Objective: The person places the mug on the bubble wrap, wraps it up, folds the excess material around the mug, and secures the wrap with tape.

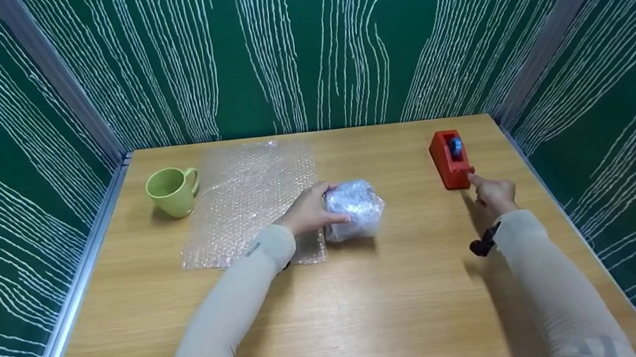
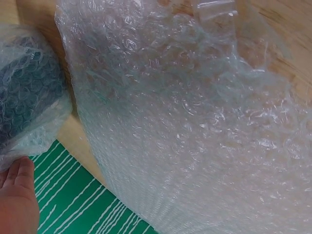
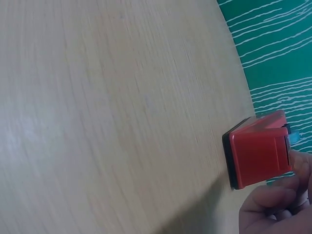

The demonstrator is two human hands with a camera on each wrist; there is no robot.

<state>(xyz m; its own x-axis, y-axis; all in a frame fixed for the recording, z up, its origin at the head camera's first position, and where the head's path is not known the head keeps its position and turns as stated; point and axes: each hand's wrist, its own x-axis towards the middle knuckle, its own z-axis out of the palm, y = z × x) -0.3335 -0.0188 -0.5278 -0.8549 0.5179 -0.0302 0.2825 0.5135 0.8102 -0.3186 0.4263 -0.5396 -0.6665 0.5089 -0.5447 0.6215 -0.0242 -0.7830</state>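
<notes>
A bundle of bubble wrap [image 1: 355,210] stands at the middle of the table, with something dark inside it in the left wrist view. My left hand [image 1: 312,208] grips its left side, fingers behind and thumb in front. At the right stands a red tape dispenser [image 1: 447,160] with a blue-cored roll. My right hand [image 1: 494,193] is at its front end, the thumb and curled fingers pinching at the cutter edge in the right wrist view. The clear tape end there is hidden by the fingertips.
A flat sheet of bubble wrap [image 1: 249,200] lies left of the bundle, partly under my left forearm. A green mug [image 1: 172,192] stands at the sheet's left edge, handle to the right. Green walls with white lines [image 1: 238,92] border the wooden table [image 1: 379,314].
</notes>
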